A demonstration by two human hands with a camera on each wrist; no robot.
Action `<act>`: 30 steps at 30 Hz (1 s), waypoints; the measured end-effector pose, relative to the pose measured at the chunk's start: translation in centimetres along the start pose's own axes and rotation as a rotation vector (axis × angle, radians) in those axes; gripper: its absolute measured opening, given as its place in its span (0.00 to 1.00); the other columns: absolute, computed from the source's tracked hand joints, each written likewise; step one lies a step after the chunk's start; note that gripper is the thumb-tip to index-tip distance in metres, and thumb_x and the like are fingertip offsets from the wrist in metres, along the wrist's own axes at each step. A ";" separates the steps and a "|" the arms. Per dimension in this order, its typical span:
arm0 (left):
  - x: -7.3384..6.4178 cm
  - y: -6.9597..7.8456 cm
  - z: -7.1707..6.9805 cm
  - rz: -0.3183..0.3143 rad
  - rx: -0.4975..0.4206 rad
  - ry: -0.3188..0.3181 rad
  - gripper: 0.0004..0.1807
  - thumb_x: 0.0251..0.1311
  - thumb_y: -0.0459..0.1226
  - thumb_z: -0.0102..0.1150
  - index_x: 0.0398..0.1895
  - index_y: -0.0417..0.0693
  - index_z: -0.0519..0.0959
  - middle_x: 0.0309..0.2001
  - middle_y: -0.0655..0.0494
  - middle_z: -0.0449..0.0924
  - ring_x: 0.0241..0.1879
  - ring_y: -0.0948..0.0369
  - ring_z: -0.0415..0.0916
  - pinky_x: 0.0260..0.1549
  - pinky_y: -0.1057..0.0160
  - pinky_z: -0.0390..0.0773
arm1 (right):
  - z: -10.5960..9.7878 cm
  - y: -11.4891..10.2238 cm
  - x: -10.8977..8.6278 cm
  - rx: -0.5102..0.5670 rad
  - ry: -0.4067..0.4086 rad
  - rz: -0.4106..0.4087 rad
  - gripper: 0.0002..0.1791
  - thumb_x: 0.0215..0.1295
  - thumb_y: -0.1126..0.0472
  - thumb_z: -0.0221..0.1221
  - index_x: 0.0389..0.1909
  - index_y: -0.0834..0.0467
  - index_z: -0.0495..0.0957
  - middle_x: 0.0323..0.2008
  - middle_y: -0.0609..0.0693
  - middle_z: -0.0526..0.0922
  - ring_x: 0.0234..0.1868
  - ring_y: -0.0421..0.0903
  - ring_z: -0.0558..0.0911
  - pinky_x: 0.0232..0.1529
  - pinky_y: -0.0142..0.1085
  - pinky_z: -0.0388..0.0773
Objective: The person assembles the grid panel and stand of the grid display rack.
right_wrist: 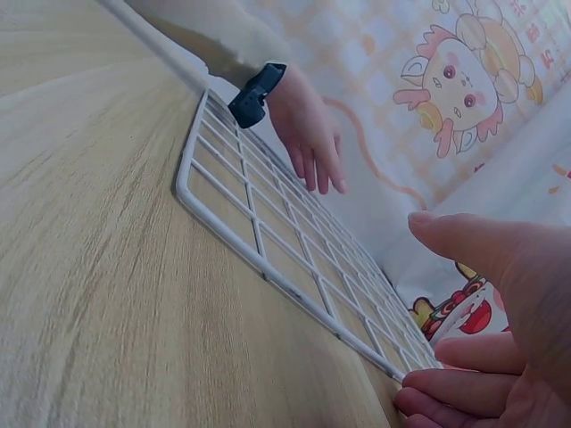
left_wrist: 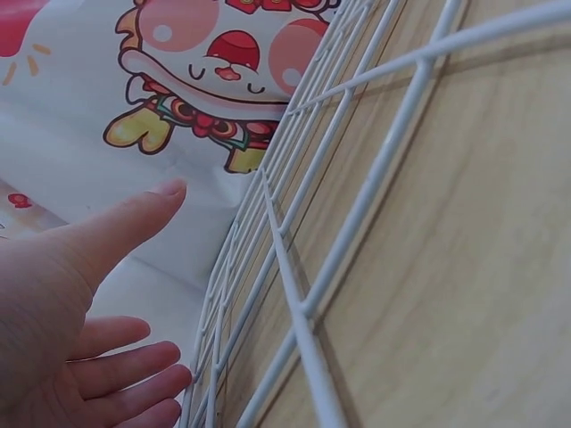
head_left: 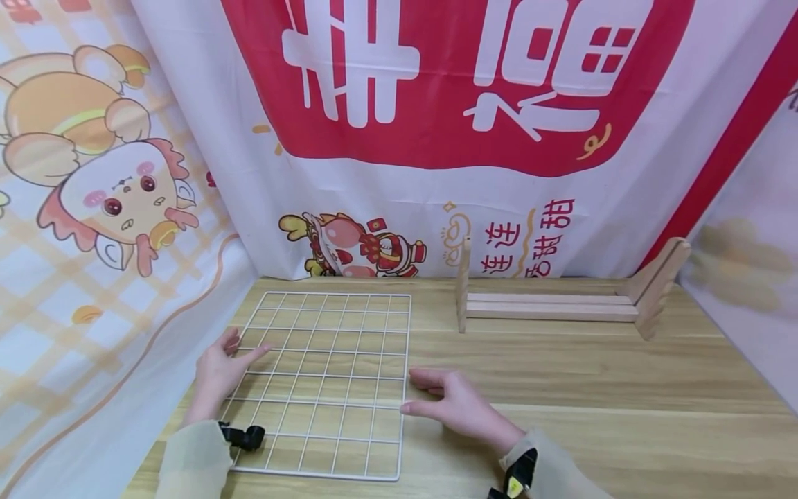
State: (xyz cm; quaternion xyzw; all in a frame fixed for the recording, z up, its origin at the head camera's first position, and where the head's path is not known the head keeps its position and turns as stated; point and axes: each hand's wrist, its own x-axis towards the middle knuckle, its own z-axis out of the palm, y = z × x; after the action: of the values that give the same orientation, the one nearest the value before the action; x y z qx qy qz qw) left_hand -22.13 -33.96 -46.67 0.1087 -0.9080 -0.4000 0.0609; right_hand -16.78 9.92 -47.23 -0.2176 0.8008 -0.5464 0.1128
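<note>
On the tabletop [head_left: 592,443] we list one wooden stand [head_left: 551,314] and one white wire grid [head_left: 324,376], flat, long axis running front to back. Flanking it: one left hand [head_left: 218,371], one right hand [head_left: 460,405], each grip wide.

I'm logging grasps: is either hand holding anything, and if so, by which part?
Nothing is held: the left hand and right hand sit ungripping at opposite sides of the white wire grid.
</note>
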 end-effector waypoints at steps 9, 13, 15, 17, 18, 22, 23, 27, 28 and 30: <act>-0.4 0.3 -0.3 0.002 -0.011 0.003 0.58 0.57 0.60 0.71 0.79 0.36 0.53 0.73 0.31 0.58 0.71 0.34 0.58 0.68 0.36 0.61 | 0.2 0.0 0.0 -0.012 -0.001 0.001 0.40 0.61 0.48 0.72 0.66 0.69 0.73 0.64 0.60 0.77 0.64 0.54 0.77 0.68 0.49 0.69; -0.4 0.6 -0.4 0.001 0.003 0.024 0.57 0.57 0.59 0.71 0.77 0.34 0.56 0.73 0.31 0.59 0.71 0.35 0.58 0.68 0.38 0.60 | 0.2 -0.1 0.0 -0.012 -0.002 0.004 0.39 0.61 0.49 0.73 0.66 0.68 0.73 0.64 0.60 0.77 0.64 0.54 0.77 0.68 0.49 0.69; -0.4 0.5 -0.4 -0.010 0.020 0.005 0.58 0.58 0.60 0.70 0.77 0.32 0.55 0.73 0.30 0.58 0.72 0.34 0.56 0.68 0.38 0.60 | 0.2 -0.1 0.0 -0.010 -0.004 0.008 0.39 0.61 0.49 0.73 0.66 0.68 0.73 0.64 0.60 0.77 0.64 0.54 0.77 0.67 0.49 0.69; -0.4 0.5 -0.4 -0.035 0.027 -0.027 0.60 0.58 0.62 0.69 0.78 0.32 0.52 0.74 0.29 0.55 0.73 0.34 0.53 0.69 0.37 0.58 | 0.3 0.0 0.1 -0.007 -0.008 0.012 0.39 0.61 0.50 0.73 0.66 0.68 0.73 0.64 0.60 0.77 0.64 0.54 0.77 0.67 0.49 0.69; -0.4 0.4 -0.4 -0.047 0.028 -0.046 0.61 0.58 0.63 0.68 0.79 0.32 0.50 0.75 0.29 0.52 0.73 0.34 0.51 0.69 0.37 0.57 | 0.2 0.0 0.1 -0.004 -0.011 0.016 0.39 0.61 0.49 0.72 0.66 0.68 0.73 0.64 0.60 0.77 0.64 0.54 0.77 0.67 0.48 0.69; -0.6 0.5 -0.3 -0.069 0.046 -0.087 0.63 0.58 0.66 0.66 0.79 0.32 0.48 0.76 0.29 0.50 0.74 0.33 0.48 0.69 0.35 0.55 | -0.1 0.1 0.0 0.022 -0.017 0.032 0.39 0.62 0.51 0.72 0.67 0.69 0.72 0.65 0.61 0.76 0.65 0.55 0.75 0.68 0.49 0.68; -0.6 0.6 -0.3 -0.067 0.054 -0.092 0.63 0.58 0.66 0.65 0.79 0.32 0.49 0.75 0.29 0.50 0.74 0.33 0.48 0.69 0.35 0.55 | -0.3 0.2 -0.1 0.030 -0.019 0.036 0.39 0.62 0.51 0.72 0.67 0.69 0.71 0.65 0.61 0.75 0.66 0.56 0.75 0.68 0.50 0.67; -0.5 1.1 -0.1 -0.043 0.094 -0.095 0.62 0.58 0.67 0.64 0.77 0.29 0.52 0.73 0.28 0.55 0.72 0.33 0.53 0.69 0.36 0.58 | -1.4 0.4 -0.3 0.061 -0.030 0.052 0.39 0.64 0.53 0.71 0.68 0.71 0.69 0.66 0.64 0.74 0.66 0.59 0.74 0.68 0.52 0.67; -0.6 1.3 0.0 -0.040 0.095 -0.097 0.61 0.58 0.66 0.64 0.77 0.29 0.53 0.73 0.27 0.56 0.72 0.34 0.55 0.68 0.37 0.59 | -1.7 0.4 -0.3 0.071 -0.037 0.059 0.39 0.65 0.53 0.70 0.68 0.71 0.69 0.66 0.65 0.74 0.65 0.60 0.74 0.68 0.52 0.68; -0.6 1.6 0.1 -0.021 0.096 -0.097 0.59 0.59 0.65 0.65 0.76 0.28 0.55 0.70 0.26 0.61 0.69 0.34 0.60 0.67 0.37 0.63 | -2.5 0.6 -0.4 0.089 -0.045 0.070 0.39 0.65 0.54 0.70 0.68 0.72 0.68 0.65 0.66 0.74 0.64 0.61 0.76 0.66 0.52 0.70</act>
State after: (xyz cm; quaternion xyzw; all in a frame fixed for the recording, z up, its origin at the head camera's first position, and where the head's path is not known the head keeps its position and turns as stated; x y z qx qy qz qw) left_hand -21.76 -32.72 -45.55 0.1018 -0.9268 -0.3615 0.0075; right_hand -17.62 12.35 -46.91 -0.1964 0.7801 -0.5722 0.1597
